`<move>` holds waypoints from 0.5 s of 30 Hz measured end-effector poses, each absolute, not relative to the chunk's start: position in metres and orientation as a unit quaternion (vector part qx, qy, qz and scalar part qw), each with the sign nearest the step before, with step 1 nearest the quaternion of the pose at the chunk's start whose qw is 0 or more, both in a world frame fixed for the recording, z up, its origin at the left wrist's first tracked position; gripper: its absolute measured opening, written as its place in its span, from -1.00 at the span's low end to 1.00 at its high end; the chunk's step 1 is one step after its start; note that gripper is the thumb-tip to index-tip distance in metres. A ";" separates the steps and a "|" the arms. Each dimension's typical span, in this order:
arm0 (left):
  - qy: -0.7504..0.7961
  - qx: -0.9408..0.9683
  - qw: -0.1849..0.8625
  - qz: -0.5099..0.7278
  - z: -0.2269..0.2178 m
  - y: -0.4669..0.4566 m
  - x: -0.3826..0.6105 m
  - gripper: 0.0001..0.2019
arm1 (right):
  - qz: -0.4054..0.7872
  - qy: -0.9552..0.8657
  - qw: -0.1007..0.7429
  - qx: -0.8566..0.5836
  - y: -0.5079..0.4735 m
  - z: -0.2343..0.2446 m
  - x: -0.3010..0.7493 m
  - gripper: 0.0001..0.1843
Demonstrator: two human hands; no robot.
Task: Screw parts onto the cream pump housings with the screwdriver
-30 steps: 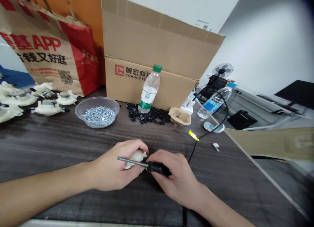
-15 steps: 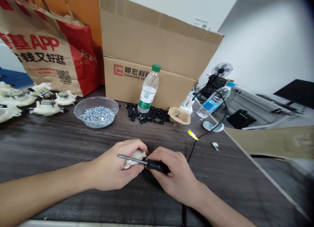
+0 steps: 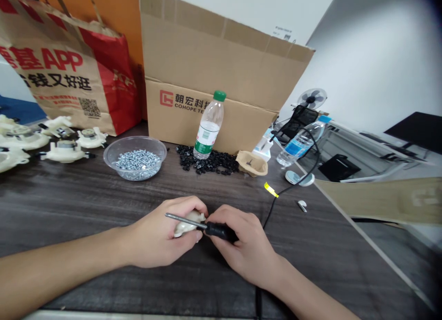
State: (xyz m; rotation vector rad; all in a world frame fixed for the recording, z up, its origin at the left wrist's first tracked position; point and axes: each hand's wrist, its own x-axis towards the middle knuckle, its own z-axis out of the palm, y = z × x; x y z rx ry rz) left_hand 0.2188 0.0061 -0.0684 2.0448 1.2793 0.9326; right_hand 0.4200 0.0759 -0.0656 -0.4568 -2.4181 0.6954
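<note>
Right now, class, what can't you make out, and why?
Head view:
Much of the white part: covered by the left hand.
Handle end of the screwdriver: covered by the right hand.
Paper bag, left side: cut by picture edge.
Screws: heads too small to tell.

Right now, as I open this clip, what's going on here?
A person is working at a dark table. The left grip holds a small off-white part; the right grip holds a screwdriver by its black handle, its shaft crossing in front of the part and pointing left. Beyond the hands are a clear bowl of small metal pieces and a pile of black pieces. More off-white assemblies sit at far left.
</note>
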 end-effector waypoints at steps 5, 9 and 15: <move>0.480 0.757 0.285 0.340 -0.066 0.004 0.219 -0.83 | 0.269 -0.896 0.309 -0.169 0.073 -0.061 0.421 -0.72; 0.480 0.753 0.296 0.340 -0.063 0.004 0.218 -0.82 | 0.279 -0.896 0.311 -0.153 0.071 -0.060 0.423 -0.62; 0.473 0.763 0.281 0.338 -0.066 0.005 0.218 -0.77 | 0.271 -0.898 0.302 -0.169 0.070 -0.064 0.419 -0.71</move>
